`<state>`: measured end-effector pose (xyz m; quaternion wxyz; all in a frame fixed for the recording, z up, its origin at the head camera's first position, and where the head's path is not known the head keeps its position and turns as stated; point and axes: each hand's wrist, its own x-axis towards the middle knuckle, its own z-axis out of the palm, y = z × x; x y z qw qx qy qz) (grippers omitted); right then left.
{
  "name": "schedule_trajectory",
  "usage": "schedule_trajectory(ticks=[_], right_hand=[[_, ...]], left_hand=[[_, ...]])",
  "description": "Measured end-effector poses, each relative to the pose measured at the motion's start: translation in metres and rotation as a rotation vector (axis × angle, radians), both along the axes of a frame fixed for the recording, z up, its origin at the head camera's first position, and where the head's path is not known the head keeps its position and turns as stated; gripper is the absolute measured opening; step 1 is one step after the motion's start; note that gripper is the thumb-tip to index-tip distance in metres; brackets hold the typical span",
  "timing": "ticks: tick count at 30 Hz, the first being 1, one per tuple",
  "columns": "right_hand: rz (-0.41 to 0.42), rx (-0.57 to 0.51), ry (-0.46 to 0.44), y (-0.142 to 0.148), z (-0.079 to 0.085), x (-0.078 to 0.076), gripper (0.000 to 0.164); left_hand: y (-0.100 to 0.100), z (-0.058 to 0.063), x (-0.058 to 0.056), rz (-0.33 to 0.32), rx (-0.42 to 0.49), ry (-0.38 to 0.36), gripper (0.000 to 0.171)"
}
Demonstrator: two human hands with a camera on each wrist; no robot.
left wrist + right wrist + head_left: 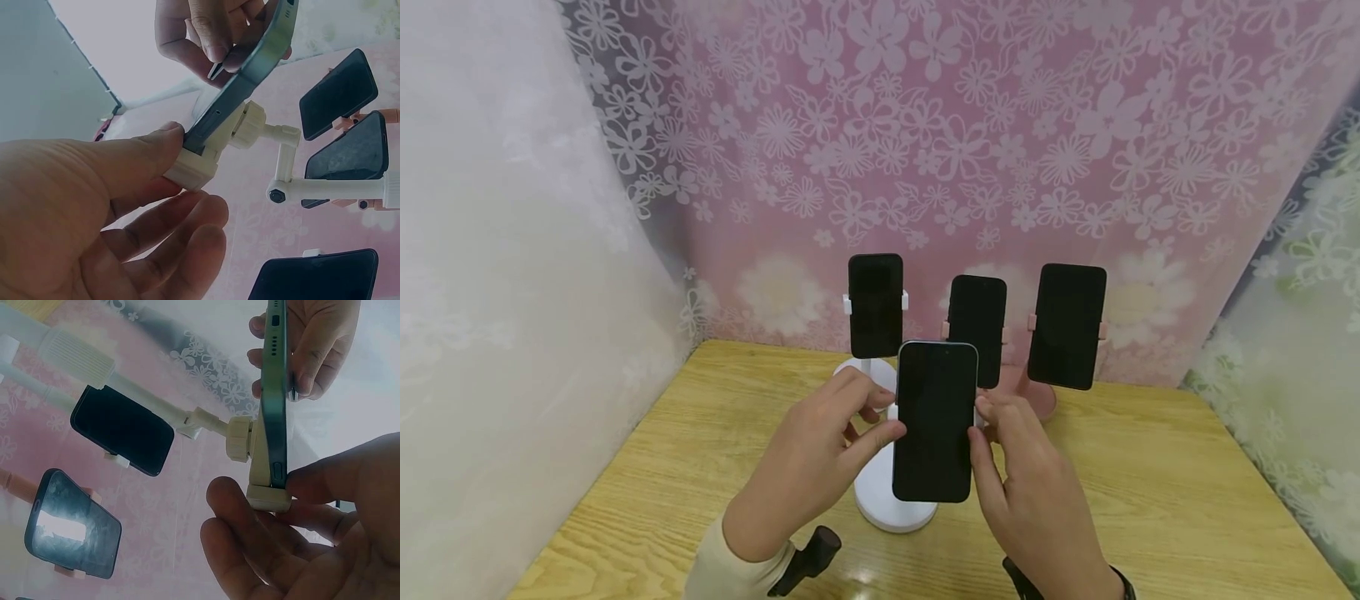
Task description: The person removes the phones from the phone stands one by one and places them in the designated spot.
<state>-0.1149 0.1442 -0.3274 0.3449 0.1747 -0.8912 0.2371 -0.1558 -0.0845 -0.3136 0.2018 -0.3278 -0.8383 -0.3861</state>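
A black-screened smartphone point(936, 425) stands upright, its screen facing me, in the clamp of a white phone holder point(895, 512). My left hand point(816, 454) pinches the clamp's left end point(195, 170) between thumb and index finger, the thumb tip against the phone's edge. On the other side, my right hand point(1033, 487) pinches the clamp's right end point(269, 497), its thumb also at the phone's edge. The remaining fingers of both hands are loosely bent. In the wrist views, the holder's joint knob point(249, 125) shows behind the phone.
Behind stand another phone point(876, 306) on a white holder and two phones, one in the middle point(981, 312) and one at right point(1067, 327), in pink holders. The wooden table point(1172, 500) meets a pink floral curtain point(925, 167) at the back.
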Motion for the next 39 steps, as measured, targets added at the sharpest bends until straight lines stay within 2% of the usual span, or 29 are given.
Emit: schedule_trajectory(ticks=[15,29,39], right_hand=[[-0.002,-0.001,0.003,-0.0009,0.0001,0.0013,0.03],[0.023,-0.02,0.021,-0.0001,-0.0002,0.0024,0.04],[0.032,-0.023,0.031,0.0011,-0.002,-0.0007,0.04]], left_hand=[[0.0002,0.0002,0.0026,0.007,0.007,0.006,0.02],[0.0009,0.0003,0.0031,0.038,0.015,0.035,0.023],[0.0037,-0.0021,-0.0016,-0.009,-0.016,-0.104,0.019]])
